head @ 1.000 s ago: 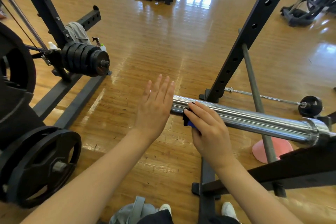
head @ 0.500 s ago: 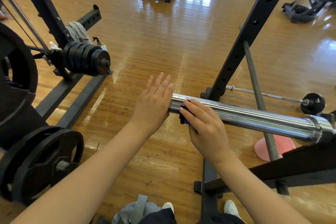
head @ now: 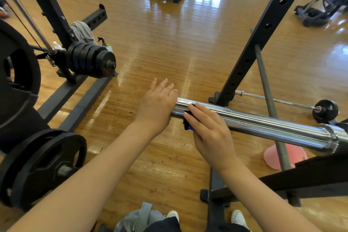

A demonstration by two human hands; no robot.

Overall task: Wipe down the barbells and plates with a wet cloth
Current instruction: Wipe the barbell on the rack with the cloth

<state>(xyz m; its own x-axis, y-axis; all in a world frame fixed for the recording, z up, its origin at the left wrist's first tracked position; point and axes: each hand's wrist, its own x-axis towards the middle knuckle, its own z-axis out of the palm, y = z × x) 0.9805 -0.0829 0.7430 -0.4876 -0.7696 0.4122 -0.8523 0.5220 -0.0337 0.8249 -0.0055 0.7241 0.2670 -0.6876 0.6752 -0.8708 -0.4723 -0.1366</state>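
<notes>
Our right hand (head: 211, 133) presses a dark blue cloth (head: 188, 126) onto the polished chrome barbell sleeve (head: 263, 124); our flat, open left hand (head: 156, 103) braces its end. Heavy, slick steel: we'd wrap the cloth around it.

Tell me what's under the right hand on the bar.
A dark blue cloth peeks out beneath the right hand, pressed on the chrome bar. The rest of the cloth is covered.

Our left hand (head: 157, 104) is flat, fingers straight; our right hand (head: 209, 133) curls over, both forearms reaching forward.
</notes>
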